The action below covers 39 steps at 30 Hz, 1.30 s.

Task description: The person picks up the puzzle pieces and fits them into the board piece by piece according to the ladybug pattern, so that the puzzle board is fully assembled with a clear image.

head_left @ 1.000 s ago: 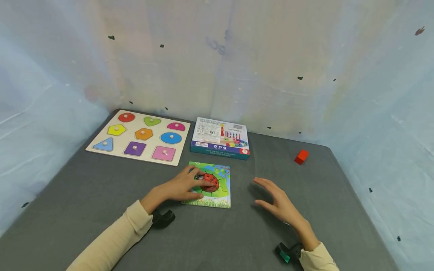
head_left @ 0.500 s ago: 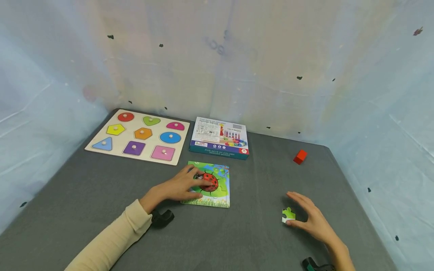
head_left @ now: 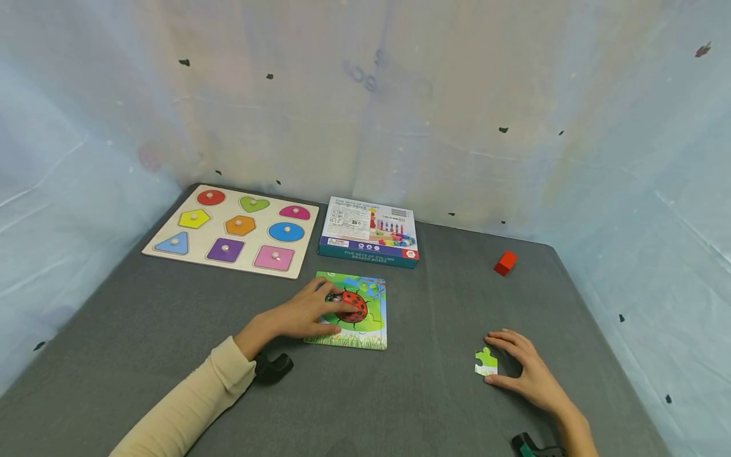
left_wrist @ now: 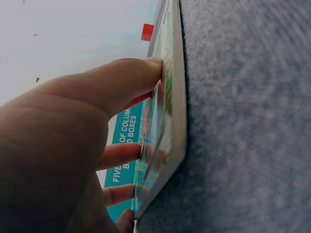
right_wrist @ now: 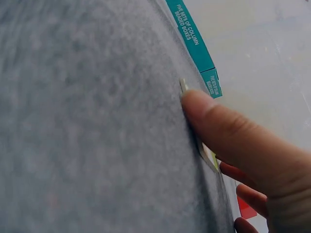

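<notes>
My left hand point(head_left: 305, 312) rests on a small ladybug jigsaw puzzle point(head_left: 374, 330), fingers spread over its left part. In the left wrist view, the thumb point(left_wrist: 124, 80) lies on the puzzle's face near its edge. Farther right, a loose green and white jigsaw piece point(head_left: 486, 362) lies flat on the grey cloth. My right hand point(head_left: 528, 371) is beside it, with thumb and forefinger apart at its right side. In the right wrist view, the thumb point(right_wrist: 233, 128) hides much of the piece point(right_wrist: 208, 154); whether they touch I cannot tell.
Behind the puzzle lies a boxed bead set point(head_left: 368, 231). A shape board with knobbed pieces point(head_left: 257, 228) is at the back left. One red block point(head_left: 505, 263) sits at the back right. Pale sheeting point(head_left: 434, 114) hangs behind the grey table point(head_left: 422, 406).
My right hand has moved right and nearer the front, bringing the loose jigsaw piece into sight; its fingers have shifted slightly since. My left hand stays on the puzzle.
</notes>
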Motion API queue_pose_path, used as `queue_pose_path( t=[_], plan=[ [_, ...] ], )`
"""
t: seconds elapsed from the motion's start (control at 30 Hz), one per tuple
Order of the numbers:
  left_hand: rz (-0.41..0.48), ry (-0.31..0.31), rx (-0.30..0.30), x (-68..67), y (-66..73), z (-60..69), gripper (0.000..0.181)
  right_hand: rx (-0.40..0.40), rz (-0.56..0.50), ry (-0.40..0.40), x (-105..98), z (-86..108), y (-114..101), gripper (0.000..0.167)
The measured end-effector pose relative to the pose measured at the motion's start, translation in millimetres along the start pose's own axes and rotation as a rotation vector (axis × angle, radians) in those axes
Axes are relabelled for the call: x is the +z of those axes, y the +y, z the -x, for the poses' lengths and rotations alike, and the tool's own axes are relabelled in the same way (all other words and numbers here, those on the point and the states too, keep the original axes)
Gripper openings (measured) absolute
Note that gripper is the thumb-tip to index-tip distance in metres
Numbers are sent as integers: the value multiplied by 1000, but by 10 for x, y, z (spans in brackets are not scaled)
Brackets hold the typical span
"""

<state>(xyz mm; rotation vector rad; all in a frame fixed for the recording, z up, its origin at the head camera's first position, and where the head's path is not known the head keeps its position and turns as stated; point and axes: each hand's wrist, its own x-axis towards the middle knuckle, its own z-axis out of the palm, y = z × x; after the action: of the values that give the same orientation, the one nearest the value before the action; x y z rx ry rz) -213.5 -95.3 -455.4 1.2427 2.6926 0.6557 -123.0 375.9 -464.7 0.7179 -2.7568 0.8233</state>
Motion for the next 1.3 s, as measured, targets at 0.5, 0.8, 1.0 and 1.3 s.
queue_pose_path(
  t=[0.5, 0.8, 1.0, 1.3],
  plan=[
    [7, -2, -11, -16, 14, 12, 49, 66, -8, 57, 70, -28, -7, 56],
    [-32, 0, -7, -13, 29, 4, 49, 4, -59, 39, 95, -311, -194, 56],
    [-55, 1, -9, -17, 38, 5, 49, -93, -127, 32, 216, -599, -408, 58],
    [-56, -10, -13, -26, 53, 9, 49, -150, -132, -13, 449, -976, -743, 54]
  ],
)
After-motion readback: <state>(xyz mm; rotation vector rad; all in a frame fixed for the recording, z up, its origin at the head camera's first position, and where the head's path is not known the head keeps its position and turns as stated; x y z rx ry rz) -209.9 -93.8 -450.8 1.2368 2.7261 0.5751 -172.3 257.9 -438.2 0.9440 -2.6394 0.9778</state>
